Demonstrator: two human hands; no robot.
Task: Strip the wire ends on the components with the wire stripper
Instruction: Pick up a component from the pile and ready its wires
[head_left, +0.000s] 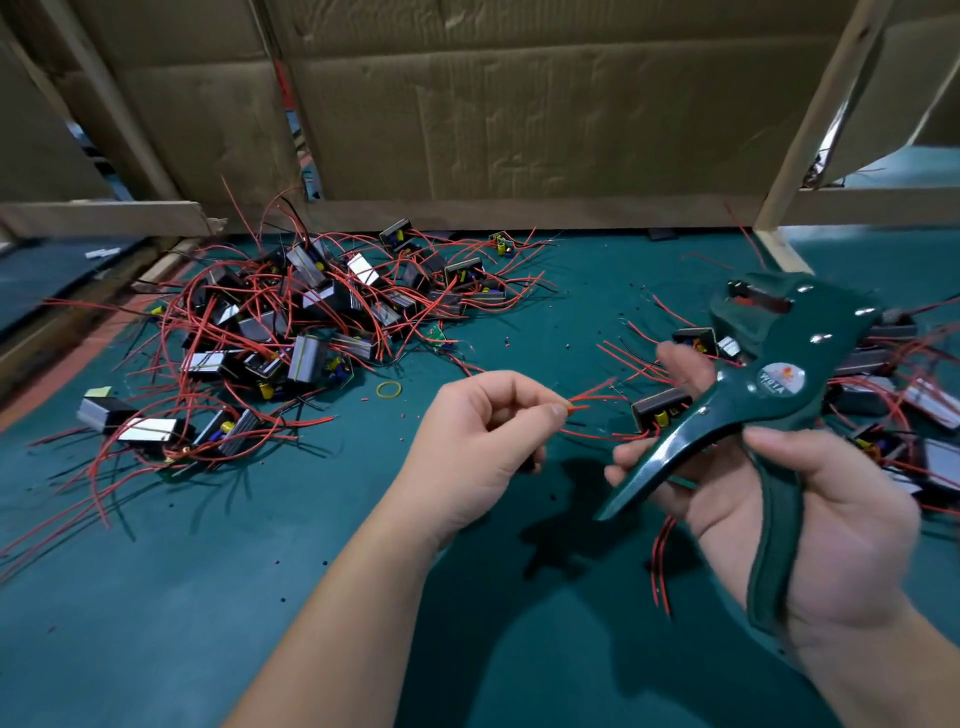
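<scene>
The right hand (821, 519) is curled round the handles of the green wire stripper (769, 374). The tool's head points up and away. Just left of it, the left hand (478, 431) pinches thin red wire ends (576, 408) between thumb and finger. A small black component (662, 408) sits right by the stripper's handle, near the right hand's fingers. Past the left hand, a yellow rubber band (389, 388) lies on the green mat (156, 597). Farther off to the left is a big pile of components (291, 322). Behind the stripper is a second pile (904, 400). A cardboard wall (467, 104) stands at the back.
</scene>
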